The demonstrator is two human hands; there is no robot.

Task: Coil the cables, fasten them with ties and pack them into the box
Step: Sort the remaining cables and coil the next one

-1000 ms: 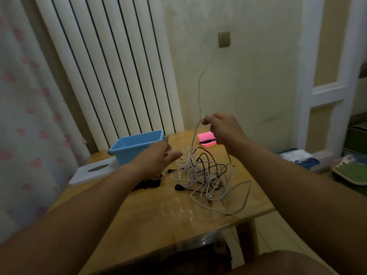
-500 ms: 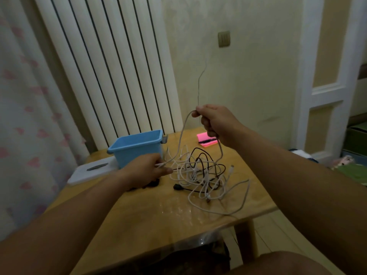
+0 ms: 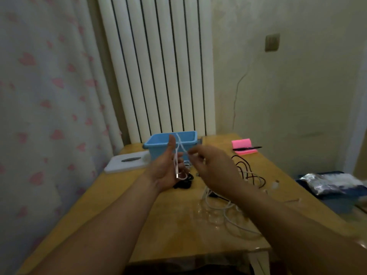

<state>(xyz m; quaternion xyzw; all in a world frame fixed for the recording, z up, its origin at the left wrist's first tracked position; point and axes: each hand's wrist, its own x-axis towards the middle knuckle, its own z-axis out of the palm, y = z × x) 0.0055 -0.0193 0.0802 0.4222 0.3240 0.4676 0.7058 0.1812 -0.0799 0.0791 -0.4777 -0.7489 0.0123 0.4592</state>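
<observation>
both hands have drawn together just in front of the blue box [image 3: 170,144]. the right hand [image 3: 210,165], held high a moment ago, has dropped, and its blurred fingertips pinch the white cable [image 3: 175,162]. the left hand [image 3: 163,168] is turned palm-up, thumb straight, with the cable draped over it. the tangled cables [image 3: 246,172] lie right of the box.

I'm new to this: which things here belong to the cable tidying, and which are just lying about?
Job: held white cable, tangled cables, blue box.
Lying about: pink notepad, pen, white board, silvery bag.
</observation>
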